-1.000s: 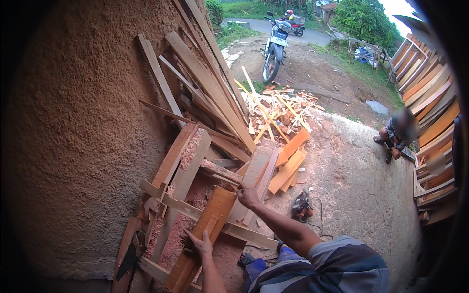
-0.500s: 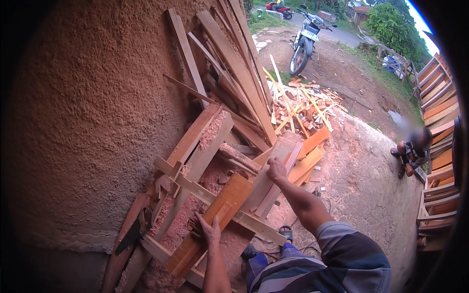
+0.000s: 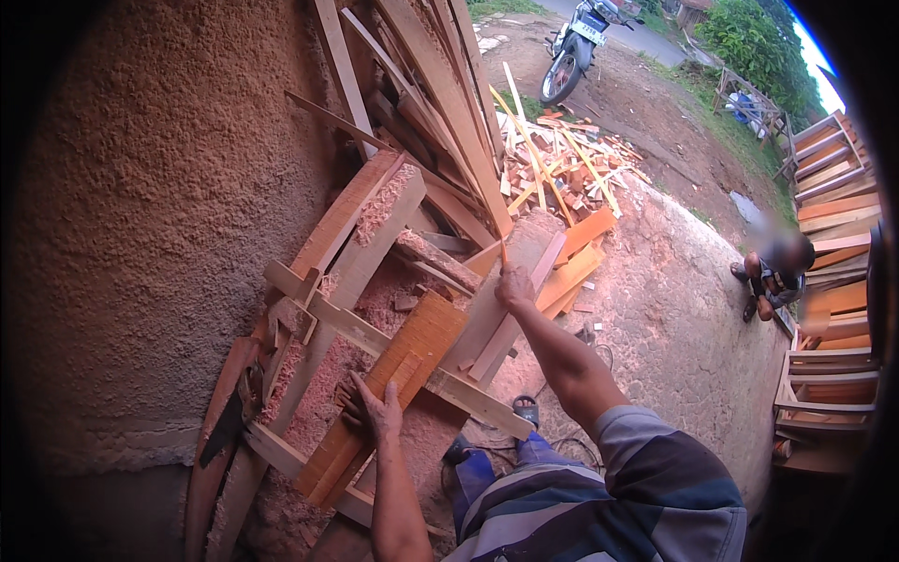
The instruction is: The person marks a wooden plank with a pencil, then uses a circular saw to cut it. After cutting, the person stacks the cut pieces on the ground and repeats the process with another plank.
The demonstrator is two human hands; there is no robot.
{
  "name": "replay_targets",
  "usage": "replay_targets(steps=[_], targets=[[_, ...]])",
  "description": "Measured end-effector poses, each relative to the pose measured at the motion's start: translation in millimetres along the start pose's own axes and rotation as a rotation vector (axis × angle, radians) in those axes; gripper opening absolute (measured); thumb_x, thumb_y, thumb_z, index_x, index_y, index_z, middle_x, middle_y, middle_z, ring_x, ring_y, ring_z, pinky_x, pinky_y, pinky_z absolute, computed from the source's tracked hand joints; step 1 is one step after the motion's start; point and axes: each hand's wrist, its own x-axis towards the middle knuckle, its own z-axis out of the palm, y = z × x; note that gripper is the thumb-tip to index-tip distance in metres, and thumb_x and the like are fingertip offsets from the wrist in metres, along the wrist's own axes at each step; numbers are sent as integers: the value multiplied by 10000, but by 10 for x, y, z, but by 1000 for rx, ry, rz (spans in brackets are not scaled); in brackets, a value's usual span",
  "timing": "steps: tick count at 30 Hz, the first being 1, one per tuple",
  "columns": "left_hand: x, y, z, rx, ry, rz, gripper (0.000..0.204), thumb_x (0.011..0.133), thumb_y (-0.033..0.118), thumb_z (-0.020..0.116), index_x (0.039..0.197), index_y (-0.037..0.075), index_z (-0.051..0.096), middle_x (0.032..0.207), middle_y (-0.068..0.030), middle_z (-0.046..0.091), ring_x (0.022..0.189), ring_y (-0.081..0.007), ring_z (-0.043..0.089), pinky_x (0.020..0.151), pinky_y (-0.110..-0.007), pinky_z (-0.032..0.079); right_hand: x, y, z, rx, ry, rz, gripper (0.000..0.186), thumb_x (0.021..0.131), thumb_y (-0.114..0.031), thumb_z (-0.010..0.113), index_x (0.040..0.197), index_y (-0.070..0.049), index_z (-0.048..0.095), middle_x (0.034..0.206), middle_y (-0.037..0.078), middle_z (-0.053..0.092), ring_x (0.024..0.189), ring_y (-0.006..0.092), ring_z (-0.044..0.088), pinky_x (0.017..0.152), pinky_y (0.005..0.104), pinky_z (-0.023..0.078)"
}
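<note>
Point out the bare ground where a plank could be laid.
Bare concrete lies between the scrap pile and the seated person. Crowded: the frame under the left hand and right hand, and the leaning planks.

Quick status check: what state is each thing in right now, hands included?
Left hand: flat on the orange plank, pressing it.
Right hand: closed around a thin stick.
Orange plank: lying tilted across the wooden frame.
Thin stick: held upright.
Wooden frame: covered in sawdust.
Motorbike: parked upright.
Scrap pile: loose heap of offcuts.
</note>
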Motion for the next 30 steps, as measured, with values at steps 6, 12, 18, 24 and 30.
replay_targets(steps=[6,12,18,24,30], targets=[[11,-37,13,9,3,-27,981,921,584,624,1657,200,101,1708,-204,100,1568,-449,28,1231,-634,-6,129,16,59,-229,-50,-328,580,814,-53,682,1327,-29,412,1124,275,618,1050,459,649,880,534,557],[17,-29,9,-12,18,-10,982,917,581,633,1657,209,105,1701,-216,123,1569,-443,36,1229,-639,3,-170,-215,56,83,121,-552,569,878,-20,526,1427,-18,376,1067,324,614,949,503,637,811,562,529],[16,-33,27,-4,13,-15,970,922,574,631,1657,225,102,1695,-231,136,1571,-438,40,1230,-637,8,-1812,-275,-62,-2,-356,-797,638,901,-25,468,1532,5,375,956,288,636,887,467,671,806,527,540],[12,-17,13,10,18,-12,970,922,583,625,1657,232,100,1691,-235,148,1567,-445,59,1233,-631,7,-2096,-464,-104,-86,-403,-765,625,892,-40,487,1511,-14,405,988,267,645,898,438,688,795,514,557],[22,-24,23,28,19,-15,973,918,600,618,1657,234,102,1692,-230,145,1565,-446,65,1231,-636,3,-2083,-583,-129,-162,-450,-784,613,895,-26,470,1505,-15,421,993,270,646,916,439,687,790,514,558]])
